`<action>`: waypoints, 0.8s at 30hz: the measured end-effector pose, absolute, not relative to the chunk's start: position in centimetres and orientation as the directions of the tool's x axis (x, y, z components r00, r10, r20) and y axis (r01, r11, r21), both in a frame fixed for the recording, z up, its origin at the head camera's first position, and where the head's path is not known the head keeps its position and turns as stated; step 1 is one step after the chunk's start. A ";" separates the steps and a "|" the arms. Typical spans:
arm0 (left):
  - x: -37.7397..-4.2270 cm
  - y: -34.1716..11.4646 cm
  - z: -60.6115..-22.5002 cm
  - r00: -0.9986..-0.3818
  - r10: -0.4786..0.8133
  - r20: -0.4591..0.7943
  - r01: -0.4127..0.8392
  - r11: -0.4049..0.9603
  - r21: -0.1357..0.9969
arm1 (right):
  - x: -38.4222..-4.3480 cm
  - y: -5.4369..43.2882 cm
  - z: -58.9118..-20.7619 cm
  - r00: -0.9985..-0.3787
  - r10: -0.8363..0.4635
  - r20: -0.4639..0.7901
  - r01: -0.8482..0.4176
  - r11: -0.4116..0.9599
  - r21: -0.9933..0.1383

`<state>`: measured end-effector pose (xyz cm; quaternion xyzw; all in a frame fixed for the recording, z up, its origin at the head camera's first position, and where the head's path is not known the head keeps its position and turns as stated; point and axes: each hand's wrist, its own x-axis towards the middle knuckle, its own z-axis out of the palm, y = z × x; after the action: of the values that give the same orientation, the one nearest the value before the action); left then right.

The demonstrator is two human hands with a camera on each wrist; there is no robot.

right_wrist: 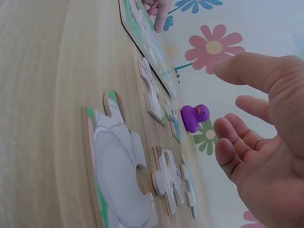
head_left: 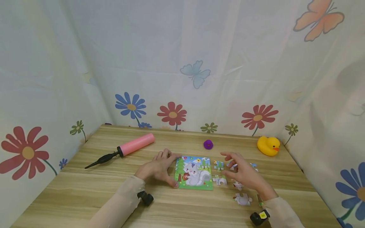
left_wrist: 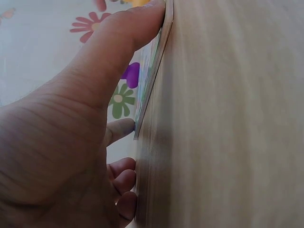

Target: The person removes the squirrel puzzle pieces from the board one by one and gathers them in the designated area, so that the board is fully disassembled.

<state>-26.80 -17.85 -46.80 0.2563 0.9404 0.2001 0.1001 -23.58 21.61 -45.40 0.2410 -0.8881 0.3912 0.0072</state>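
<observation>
A square squirrel puzzle board (head_left: 194, 173) lies on the wooden table. My left hand (head_left: 160, 168) holds it at its left side, thumb at the near corner and index finger at the far corner. The left wrist view shows the thumb (left_wrist: 128, 33) along the board's edge, with the other fingers (left_wrist: 124, 183) loosely curled beyond. To the right, my right hand (head_left: 242, 171) hovers above loose jigsaw pieces, fingers apart and nothing between them. Among these are a tree piece (head_left: 218, 165), a grey-tail piece (head_left: 220, 180) and a larger white-grey piece (right_wrist: 121, 171). My hand partly hides several others.
A pink hand pump (head_left: 137, 145) with a black nozzle lies at the back left. Behind the board sits a small purple duck (head_left: 208, 144), and a yellow rubber duck (head_left: 268, 146) stands at the back right. Flowered curtains (head_left: 171, 47) surround the table (head_left: 182, 209).
</observation>
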 end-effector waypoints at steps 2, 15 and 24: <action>-26.8 -17.9 -46.8 -0.849 0.521 -0.085 0.441 0.789 0.429 | -23.6 21.5 -45.4 -0.889 -0.413 0.197 -0.422 0.572 -0.704; -27.0 -17.9 -47.1 -0.850 0.522 -0.068 0.448 0.786 0.426 | -23.5 21.2 -44.6 -0.893 -0.391 0.222 -0.412 0.514 -0.753; -26.9 -17.9 -47.2 -0.860 0.504 -0.083 0.429 0.800 0.419 | -23.9 19.8 -43.2 -0.887 -0.392 0.245 -0.424 0.477 -0.770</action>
<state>-26.94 -17.90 -47.20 0.2471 0.9440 0.1968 0.0955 -23.94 19.80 -43.22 0.2374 -0.8592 0.4529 0.0176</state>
